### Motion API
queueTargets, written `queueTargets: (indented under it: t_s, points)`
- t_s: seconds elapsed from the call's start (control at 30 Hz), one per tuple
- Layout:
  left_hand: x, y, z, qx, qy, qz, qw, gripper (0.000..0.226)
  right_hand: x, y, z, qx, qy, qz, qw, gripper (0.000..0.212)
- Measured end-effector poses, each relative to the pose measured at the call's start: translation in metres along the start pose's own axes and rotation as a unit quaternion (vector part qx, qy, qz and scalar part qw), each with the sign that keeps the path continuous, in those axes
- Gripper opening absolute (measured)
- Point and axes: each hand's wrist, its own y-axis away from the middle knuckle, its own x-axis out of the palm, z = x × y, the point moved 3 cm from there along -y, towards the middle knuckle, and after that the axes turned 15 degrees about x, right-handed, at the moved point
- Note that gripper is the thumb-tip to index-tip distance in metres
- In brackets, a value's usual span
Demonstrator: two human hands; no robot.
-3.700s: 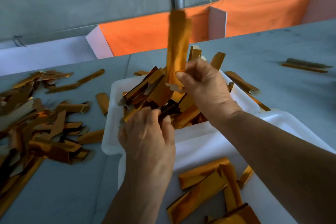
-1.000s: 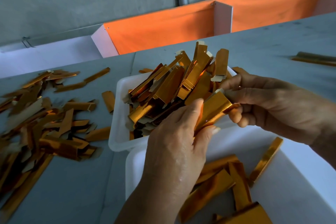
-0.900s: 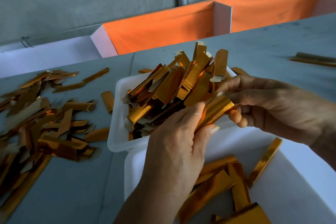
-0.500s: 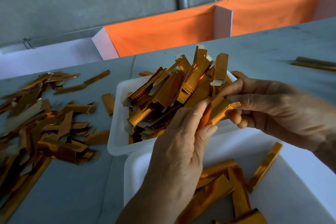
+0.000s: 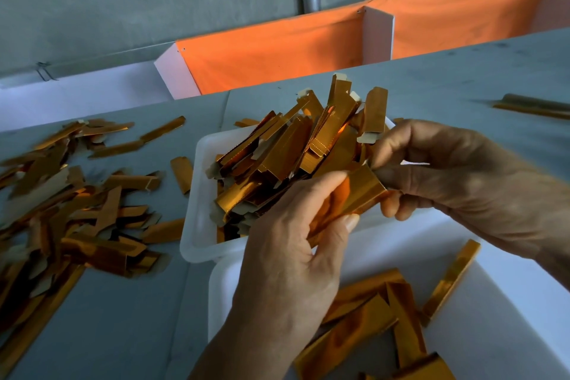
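we see shiny gold-orange foil card strips (image 5: 287, 151) with dull beige backs heaped in a white plastic tray (image 5: 197, 194), on our grey counter (image 5: 123, 318), before bright orange cloth (image 5: 277, 55).

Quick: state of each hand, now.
Left hand: gripping the gold foil carton.
Right hand: pinching the same carton's other end.

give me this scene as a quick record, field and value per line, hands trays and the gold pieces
item in hand: gold carton piece, held above the trays
left hand: grips the piece's near end between thumb and fingers
right hand: pinches its far end
far tray: white, heaped with flat gold blanks
near tray: white, holds a few folded gold pieces
table: grey, loose gold blanks piled at left, strips far right
behind: orange cloth
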Motion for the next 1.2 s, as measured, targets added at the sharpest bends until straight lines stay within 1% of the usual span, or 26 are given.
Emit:
queueTargets:
  t_s: [0.1,0.3,0.5,0.57,0.67,0.83,0.97,1.07,1.2]
  points:
    - [0.001,-0.001,-0.002,0.004,0.018,0.015,1.0,0.047,-0.001,0.0,0.0,0.007,-0.002,-0.003,1.0,0.009]
    - [0.0,0.0,-0.001,0.009,0.034,0.022,0.999,0.038,-0.001,-0.001,-0.003,0.025,-0.012,-0.009,1.0,0.013]
    - [0.001,-0.001,0.0,0.014,0.053,0.027,0.998,0.045,0.0,-0.001,-0.003,0.02,-0.017,0.005,1.0,0.004]
    - [0.0,-0.001,0.0,0.017,0.058,0.028,0.998,0.045,0.0,-0.001,-0.003,0.024,-0.04,0.011,0.999,0.007]
    - [0.0,-0.001,-0.001,0.023,0.06,0.03,0.997,0.042,0.0,-0.001,-0.005,0.044,-0.073,0.034,0.996,0.021]
    - [-0.001,-0.001,0.001,0.029,0.061,0.019,0.998,0.041,-0.002,-0.003,-0.01,0.083,-0.101,0.074,0.989,0.006]
    - [-0.001,-0.001,0.0,0.038,0.075,0.023,0.996,0.04,-0.003,-0.003,-0.013,0.111,-0.131,0.122,0.978,0.012]
    - [-0.002,0.0,-0.001,0.044,0.069,0.029,0.996,0.04,-0.007,-0.001,-0.011,0.108,-0.102,0.119,0.982,0.018]
    - [-0.001,0.0,-0.002,0.047,0.07,0.039,0.996,0.041,-0.007,-0.001,-0.006,0.068,-0.016,0.061,0.996,0.013]
